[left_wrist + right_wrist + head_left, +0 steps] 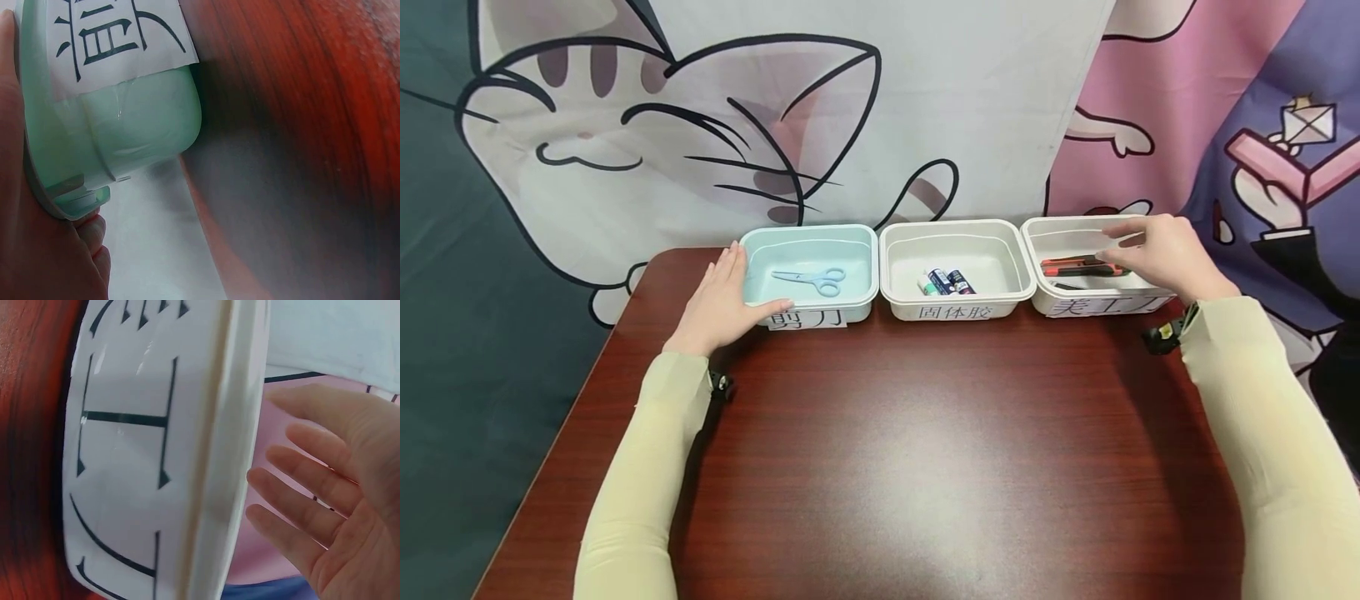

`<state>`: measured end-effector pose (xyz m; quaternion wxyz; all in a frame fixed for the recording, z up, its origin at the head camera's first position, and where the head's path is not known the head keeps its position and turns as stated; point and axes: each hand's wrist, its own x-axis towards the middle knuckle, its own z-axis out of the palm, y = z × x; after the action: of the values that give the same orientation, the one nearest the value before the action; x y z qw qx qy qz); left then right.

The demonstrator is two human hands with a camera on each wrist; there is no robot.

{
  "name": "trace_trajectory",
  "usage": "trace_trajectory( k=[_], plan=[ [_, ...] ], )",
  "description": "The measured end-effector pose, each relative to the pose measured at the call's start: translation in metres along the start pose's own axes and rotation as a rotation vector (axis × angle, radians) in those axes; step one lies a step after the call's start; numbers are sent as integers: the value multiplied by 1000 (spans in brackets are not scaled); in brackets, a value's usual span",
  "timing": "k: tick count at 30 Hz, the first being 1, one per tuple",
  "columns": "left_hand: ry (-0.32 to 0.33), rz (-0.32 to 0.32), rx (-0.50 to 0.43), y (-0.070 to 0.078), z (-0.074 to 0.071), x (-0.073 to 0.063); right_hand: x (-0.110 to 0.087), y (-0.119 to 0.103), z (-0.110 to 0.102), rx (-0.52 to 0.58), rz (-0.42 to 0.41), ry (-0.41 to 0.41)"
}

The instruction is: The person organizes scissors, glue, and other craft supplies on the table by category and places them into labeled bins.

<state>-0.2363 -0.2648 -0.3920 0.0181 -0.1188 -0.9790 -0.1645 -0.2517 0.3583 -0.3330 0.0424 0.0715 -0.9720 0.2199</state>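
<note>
My left hand (718,300) lies along the left side of a light blue basket (811,236), its thumb reaching over the front rim. Inside that basket is a pair of light blue scissors (820,279). In the left wrist view, the hand touches the basket's rim (81,206). My right hand (1168,254) hovers over the right white basket (1101,223), fingers spread and holding nothing in the right wrist view. Below those fingers lie red-and-black utility knives (1075,267), partly hidden. The basket's labelled front (131,450) fills much of the right wrist view.
Between the two baskets stands another white basket (958,229) with several glue sticks (951,282). All three stand in a row at the far edge of a brown wooden table (925,450). Behind hangs a cloth (985,100) printed with cartoon figures.
</note>
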Motion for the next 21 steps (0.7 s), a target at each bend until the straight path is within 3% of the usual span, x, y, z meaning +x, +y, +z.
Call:
trace_trajectory(
  k=[6,15,21],
  plan=[
    [-4,0,-6,-2,0,-1,-6,-20,-1,28,-40,76],
    [-3,-12,-19,-4,1,-5,-12,-57,9,-44,-228,71],
    [-4,-8,-7,-4,2,-2,-15,-66,16,-69,-269,50]
  ],
)
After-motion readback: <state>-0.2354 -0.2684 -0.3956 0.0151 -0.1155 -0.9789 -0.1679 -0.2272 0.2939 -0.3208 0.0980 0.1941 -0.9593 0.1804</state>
